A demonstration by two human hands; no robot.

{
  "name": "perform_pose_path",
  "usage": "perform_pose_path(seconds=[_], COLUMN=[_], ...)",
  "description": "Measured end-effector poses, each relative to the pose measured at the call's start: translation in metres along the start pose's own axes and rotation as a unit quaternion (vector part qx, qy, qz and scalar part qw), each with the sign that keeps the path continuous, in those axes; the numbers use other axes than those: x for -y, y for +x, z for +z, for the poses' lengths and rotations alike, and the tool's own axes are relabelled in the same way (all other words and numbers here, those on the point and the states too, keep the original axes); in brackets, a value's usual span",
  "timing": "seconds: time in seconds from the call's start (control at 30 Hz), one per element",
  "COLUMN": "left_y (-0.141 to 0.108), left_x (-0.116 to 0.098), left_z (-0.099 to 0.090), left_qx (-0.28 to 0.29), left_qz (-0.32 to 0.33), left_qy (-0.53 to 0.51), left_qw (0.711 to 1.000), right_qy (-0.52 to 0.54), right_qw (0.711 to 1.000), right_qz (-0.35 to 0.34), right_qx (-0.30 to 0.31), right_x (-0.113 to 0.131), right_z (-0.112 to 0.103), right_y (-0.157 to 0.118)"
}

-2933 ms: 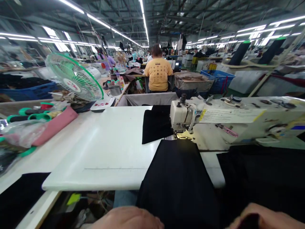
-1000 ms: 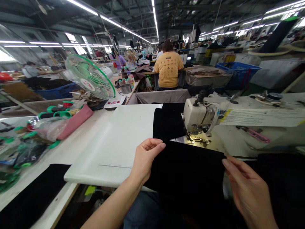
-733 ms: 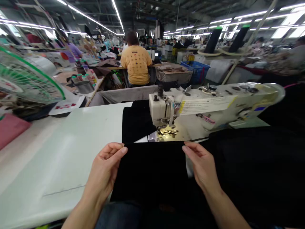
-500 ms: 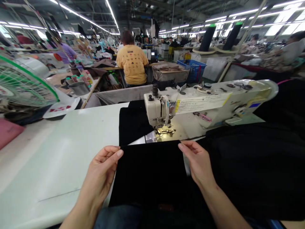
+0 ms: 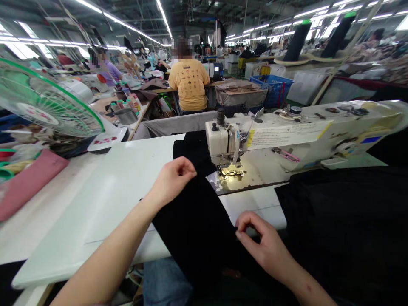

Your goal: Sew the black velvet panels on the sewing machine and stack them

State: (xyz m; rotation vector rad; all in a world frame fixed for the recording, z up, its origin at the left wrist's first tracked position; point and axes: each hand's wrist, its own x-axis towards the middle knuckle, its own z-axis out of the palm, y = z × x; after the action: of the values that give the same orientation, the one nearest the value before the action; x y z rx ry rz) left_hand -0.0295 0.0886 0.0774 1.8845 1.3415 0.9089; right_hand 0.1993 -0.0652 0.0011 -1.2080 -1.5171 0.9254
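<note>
Before the cream metal sewing machine [image 5: 315, 148], I have the left hand [image 5: 174, 180] and right hand [image 5: 263, 244] pinching a black fabric panel [image 5: 197, 227]; seemingly positioning it, which calls next for squaring its slanted edge.

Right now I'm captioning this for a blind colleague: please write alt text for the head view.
Black cloth is pinched by a person's left hand and right hand in front of a sewing machine. A green-rimmed fan stands on the left; beyond, a person in a yellow shirt faces away.
</note>
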Motion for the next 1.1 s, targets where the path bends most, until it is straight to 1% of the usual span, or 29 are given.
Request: perform_pose_path(seconds=[0.03,0.07,0.1,0.17,0.23,0.3,0.4,0.6,0.73,0.8,0.87,0.9,0.97,1.0,1.03,1.07,1.1], left_y=[0.010,0.019,0.027,0.036,0.040,0.040,0.044,0.067,0.082,0.081,0.069,0.057,0.021,-0.001,-0.024,-0.046,-0.065], left_x=[0.004,0.008,0.014,0.024,0.033,0.038,0.042,0.048,0.050,0.045,0.037,0.031,0.019,0.014,0.011,0.010,0.010], left_z=[0.012,0.025,0.038,0.061,0.075,0.079,0.079,0.087,0.089,0.088,0.086,0.085,0.083,0.083,0.083,0.083,0.082], left_qx=[0.044,0.070,0.083,0.091,0.092,0.095,0.104,0.107,0.125,0.121,0.092,0.062,0.005,-0.006,0.018,0.080,0.145], left_qz=[0.009,0.011,0.010,0.006,0.004,0.006,0.009,0.010,0.019,0.019,0.016,0.024,0.067,0.106,0.149,0.200,0.250], left_qy=[0.024,0.038,0.044,0.044,0.040,0.037,0.040,0.078,0.102,0.119,0.142,0.162,0.211,0.233,0.241,0.224,0.200], left_qw=[0.999,0.997,0.996,0.995,0.995,0.995,0.994,0.991,0.987,0.985,0.986,0.985,0.975,0.967,0.959,0.951,0.936], right_qy=[-0.018,-0.033,-0.048,-0.090,-0.150,-0.209,-0.266,-0.326,-0.318,-0.315,-0.315,-0.315,-0.317,-0.318,-0.319,-0.320,-0.320], right_qw=[1.000,0.999,0.999,0.994,0.981,0.962,0.939,0.919,0.918,0.919,0.918,0.918,0.916,0.915,0.914,0.914,0.914], right_qz=[-0.005,-0.012,-0.023,-0.061,-0.119,-0.175,-0.218,-0.221,-0.235,-0.239,-0.240,-0.241,-0.245,-0.249,-0.250,-0.249,-0.247], right_qx=[0.013,0.016,0.012,-0.004,-0.013,-0.008,0.004,-0.016,-0.021,-0.018,-0.011,-0.007,0.003,0.009,0.015,0.021,0.027], right_x=[-0.005,-0.011,-0.017,-0.030,-0.039,-0.042,-0.039,-0.034,-0.035,-0.035,-0.034,-0.033,-0.031,-0.030,-0.028,-0.027,-0.025], right_z=[0.004,0.008,0.011,0.012,0.009,0.004,-0.002,0.002,0.005,0.005,0.003,0.002,0.000,-0.002,-0.003,-0.004,-0.005], right_y=[-0.008,-0.015,-0.021,-0.030,-0.035,-0.036,-0.033,-0.019,-0.013,-0.012,-0.013,-0.013,-0.013,-0.013,-0.013,-0.012,-0.011])
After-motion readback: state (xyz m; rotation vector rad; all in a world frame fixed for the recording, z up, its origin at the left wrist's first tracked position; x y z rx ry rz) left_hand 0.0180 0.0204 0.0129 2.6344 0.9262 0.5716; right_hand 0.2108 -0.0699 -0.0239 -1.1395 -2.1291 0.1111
